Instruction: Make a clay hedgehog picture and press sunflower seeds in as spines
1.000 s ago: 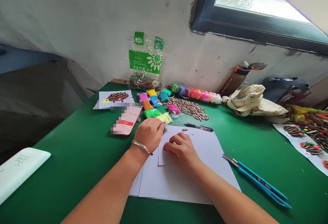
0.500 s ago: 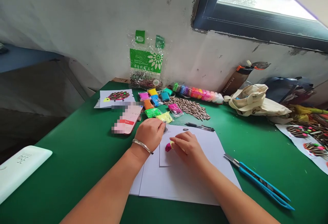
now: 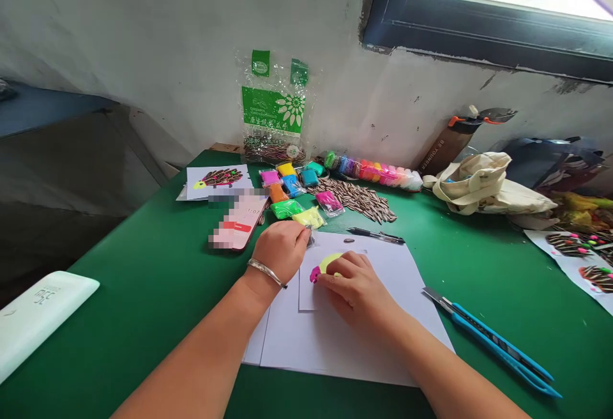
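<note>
My right hand (image 3: pixel 357 291) presses on a flattened piece of yellow clay (image 3: pixel 330 263) on a small white card (image 3: pixel 309 294). A pink clay blob (image 3: pixel 315 274) sits at the yellow's left end, beside my fingertips. Part of the yellow lies hidden under my fingers. My left hand (image 3: pixel 282 251), with a metal bangle (image 3: pixel 267 273) on its wrist, rests curled at the top edge of a white paper sheet (image 3: pixel 335 355), under the card. Its fingertips are next to small packets of coloured clay (image 3: pixel 287 209). Whatever lies inside those curled fingers is hidden.
A dark pen (image 3: pixel 376 236) and a blue craft knife (image 3: pixel 488 345) lie beside the paper on the green table (image 3: pixel 143 304). Striped sunflower seeds (image 3: pixel 357 200) are heaped at the back, near a pixelated phone (image 3: pixel 238 222), and seed-and-clay hedgehog pictures (image 3: pixel 572 259) lie at right.
My right hand has shifted right and away from the card's left side, uncovering more yellow and pink clay. My left hand stays in place. The whole view has drifted slightly.
</note>
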`<state>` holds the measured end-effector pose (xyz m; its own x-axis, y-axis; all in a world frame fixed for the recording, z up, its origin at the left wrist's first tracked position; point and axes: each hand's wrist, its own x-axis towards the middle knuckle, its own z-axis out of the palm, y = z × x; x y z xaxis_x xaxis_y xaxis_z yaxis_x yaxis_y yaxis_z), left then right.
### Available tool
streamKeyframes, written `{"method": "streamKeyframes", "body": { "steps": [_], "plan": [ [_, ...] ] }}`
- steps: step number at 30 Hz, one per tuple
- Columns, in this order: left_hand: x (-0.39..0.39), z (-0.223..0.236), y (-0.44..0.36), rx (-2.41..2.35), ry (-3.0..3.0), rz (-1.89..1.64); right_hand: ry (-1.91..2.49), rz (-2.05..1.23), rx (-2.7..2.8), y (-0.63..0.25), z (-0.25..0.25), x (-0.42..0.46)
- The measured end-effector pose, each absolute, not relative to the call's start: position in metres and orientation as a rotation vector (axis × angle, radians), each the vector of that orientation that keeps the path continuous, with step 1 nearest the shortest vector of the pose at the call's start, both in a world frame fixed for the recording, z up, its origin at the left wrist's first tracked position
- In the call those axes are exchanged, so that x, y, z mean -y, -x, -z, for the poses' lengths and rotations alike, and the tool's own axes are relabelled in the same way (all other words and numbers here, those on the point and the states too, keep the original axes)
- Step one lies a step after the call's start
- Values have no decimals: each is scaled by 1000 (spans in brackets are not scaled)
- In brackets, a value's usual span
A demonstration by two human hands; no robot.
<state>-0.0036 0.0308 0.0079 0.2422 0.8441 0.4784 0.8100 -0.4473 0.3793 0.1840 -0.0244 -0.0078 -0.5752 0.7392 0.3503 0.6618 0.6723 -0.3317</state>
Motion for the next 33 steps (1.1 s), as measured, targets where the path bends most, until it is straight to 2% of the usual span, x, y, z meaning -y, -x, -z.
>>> {"method": "streamKeyframes", "body": {
  "steps": [33],
  "plan": [
    [-31, -9, 3, -1641, -2428, -923, 1182, -248, 2422, -184, 16, 19]
  ]
}}
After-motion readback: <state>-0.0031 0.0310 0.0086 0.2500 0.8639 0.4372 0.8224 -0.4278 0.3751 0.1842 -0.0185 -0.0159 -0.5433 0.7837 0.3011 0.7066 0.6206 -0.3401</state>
